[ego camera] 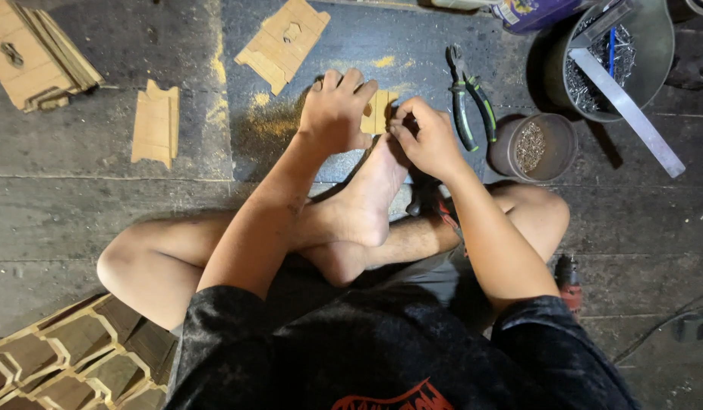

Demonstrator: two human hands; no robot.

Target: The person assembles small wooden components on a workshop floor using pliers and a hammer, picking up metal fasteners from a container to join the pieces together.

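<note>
The dark plank floor [101, 205] fills the frame, and a person sits on it cross-legged, knees at centre left and centre right, one bare foot [367, 201] pointing up toward the middle. In the lower left corner lies a stack of dark wooden frames [70, 357] with pale edges. A grey metal bucket [655, 53] in the upper right holds nails and a long flat metal bar [628, 110]. A pile of cut plywood pieces [33, 49] sits in the upper left, with one flat plywood panel [283, 42] at top centre and a smaller piece [156, 121] left of centre. A small brown cup [553, 148] of tiny nails stands right of centre, just beside black-and-green pliers [469, 99].

Just above the middle of the frame, the left hand [336, 114] has its grip closed over the small plywood block [380, 110], fingers curled across its top edge. The right hand [427, 137] touches the block's right side, its grip pinched together at thumb and fingertips; whether anything sits in the pinch cannot be told.
</note>
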